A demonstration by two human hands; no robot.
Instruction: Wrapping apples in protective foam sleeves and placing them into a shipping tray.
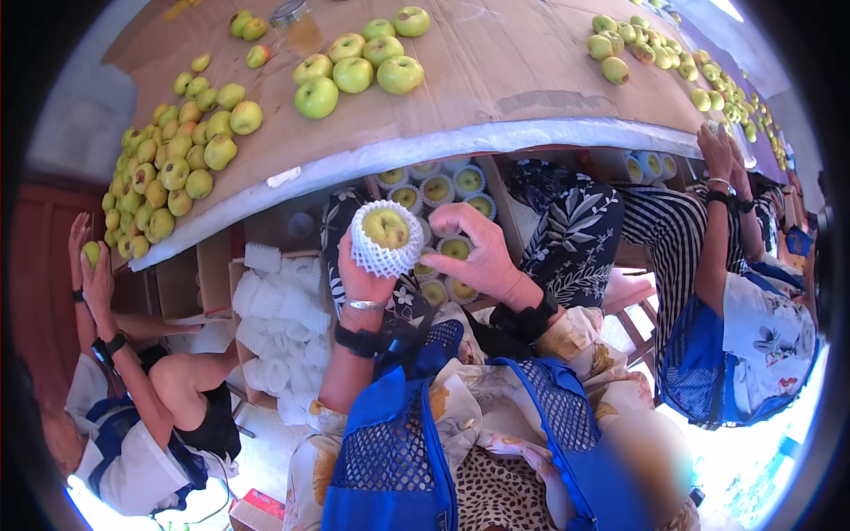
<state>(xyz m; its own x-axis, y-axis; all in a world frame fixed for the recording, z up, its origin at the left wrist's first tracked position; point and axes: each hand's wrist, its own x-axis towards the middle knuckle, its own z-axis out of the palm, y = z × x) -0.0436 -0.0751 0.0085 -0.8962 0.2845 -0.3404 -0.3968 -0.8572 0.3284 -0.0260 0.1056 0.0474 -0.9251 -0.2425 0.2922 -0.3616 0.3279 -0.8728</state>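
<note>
My left hand (pixel 362 275) holds up a green apple (pixel 385 229) wrapped in a white foam net sleeve (pixel 375 257); a brownish blemish shows on its exposed end. Close on the right, my right hand (pixel 479 251) has thumb and fingers apart with nothing between them. Its thumb tip is near the sleeve's edge; whether they touch I cannot tell. Below the table edge, between my knees, stands a cardboard box (pixel 499 199) with several sleeved apples (pixel 469 179) in rows. My hands partly hide them. A carton of loose white foam net sleeves (pixel 282 312) stands to my left.
A cardboard-covered table (pixel 465 79) with a pale padded edge (pixel 425 145) spans the top. It bears a large apple pile (pixel 176 166), a smaller group (pixel 358 63), more apples (pixel 637 43) and a glass jar (pixel 295 23). Co-workers sit left (pixel 133 425) and right (pixel 744 332).
</note>
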